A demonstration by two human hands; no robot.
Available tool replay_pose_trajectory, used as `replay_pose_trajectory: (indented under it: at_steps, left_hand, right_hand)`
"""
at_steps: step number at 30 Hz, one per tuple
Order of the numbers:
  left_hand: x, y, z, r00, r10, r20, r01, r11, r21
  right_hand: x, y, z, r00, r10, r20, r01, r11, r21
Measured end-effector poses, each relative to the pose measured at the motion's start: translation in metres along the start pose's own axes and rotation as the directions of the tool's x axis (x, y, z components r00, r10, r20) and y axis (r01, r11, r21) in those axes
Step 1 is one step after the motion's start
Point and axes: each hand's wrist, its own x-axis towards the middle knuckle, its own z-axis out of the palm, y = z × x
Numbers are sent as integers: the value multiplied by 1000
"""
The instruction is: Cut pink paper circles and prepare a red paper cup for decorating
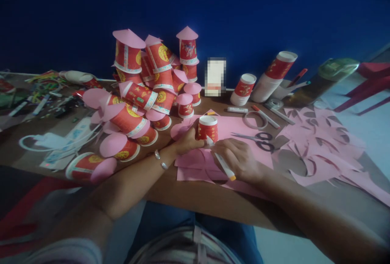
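Note:
In the middle of the table, my left hand is wrapped round the side of a red paper cup with a white rim and yellow print. The cup stands rim up over pink paper sheets. My right hand grips a white marker with an orange end, pointing up and left. The marker's tip is at the cup's lower front; whether it touches is too small to tell. Scissors with dark handles lie on the pink paper, right of the cup.
Red cups with pink cone tops are piled at left. Stacked cups, a tape roll and markers sit behind at right. Cut pink scraps cover the right side. A power strip with cables lies left.

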Motion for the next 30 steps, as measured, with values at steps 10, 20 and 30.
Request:
replay_pose_trajectory:
  at_steps: [10,20,30]
  left_hand:
    - [0,0,1,996,9,88,9,979,-203]
    - [1,12,5,990,27,137,20,943,-332]
    - [1,12,4,991,9,136,41,930,-366]
  right_hand:
    - [-5,4,1,999,32,-25,-33,999,-21]
    - [-5,8,0,991,118,-68,-120,993,-22]
    - [-9,10,2,985,152,-82,-157,986,-60]
